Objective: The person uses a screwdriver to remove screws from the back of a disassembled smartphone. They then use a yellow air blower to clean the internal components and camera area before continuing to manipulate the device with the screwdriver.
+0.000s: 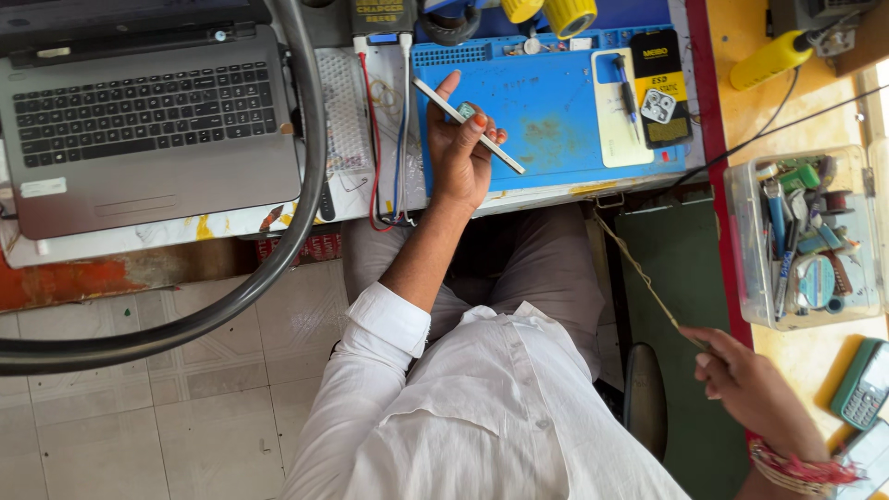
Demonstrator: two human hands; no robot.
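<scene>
My left hand is raised over the edge of a blue work mat and holds a thin flat phone edge-on, along with a small teal piece between the fingers. My right hand is low at the right, beside a cabinet door, pinching a thin tan cord that runs up to a metal hook under the desk edge. Red thread bands sit on that wrist.
A grey laptop lies open at the left, and a thick black hose curves past it. Red and white cables hang beside the mat. A clear tool box, a yellow-handled tool and a green calculator are at the right.
</scene>
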